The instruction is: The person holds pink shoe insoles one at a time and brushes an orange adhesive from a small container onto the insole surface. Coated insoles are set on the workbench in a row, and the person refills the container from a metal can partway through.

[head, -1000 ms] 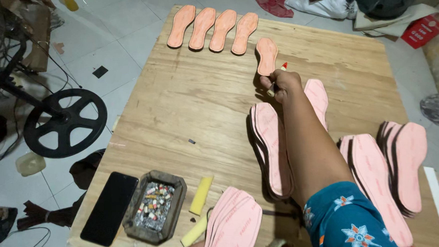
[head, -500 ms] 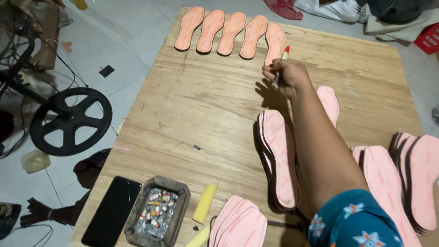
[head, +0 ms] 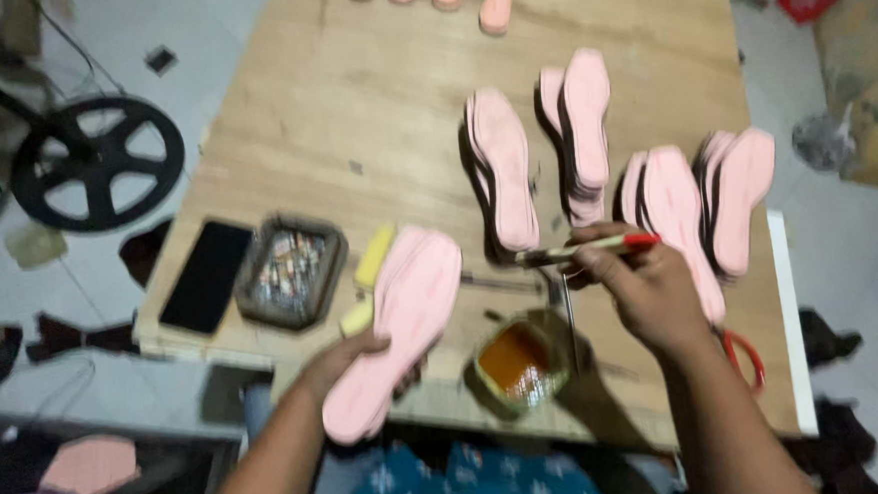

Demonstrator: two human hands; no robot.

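Hands over a wooden table (head: 373, 130), each holding one thing.

Left hand (head: 350, 360) grips one pink insole (head: 398, 324) at the near edge; right hand (head: 636, 287) pinches one brush (head: 584, 250) above one tin of glue (head: 518, 361). Four insole stacks (head: 503, 168) lie beyond.

A black phone (head: 205, 276) lies beside a cluttered tray (head: 291, 272) on the wooden table (head: 352, 111); a black reel (head: 96, 163) sits on the floor.

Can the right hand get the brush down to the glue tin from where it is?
Probably yes. The right hand holds the brush just above and to the right of the open glue tin, and nothing lies between them. The left hand with its pink insole sits off to the tin's left.
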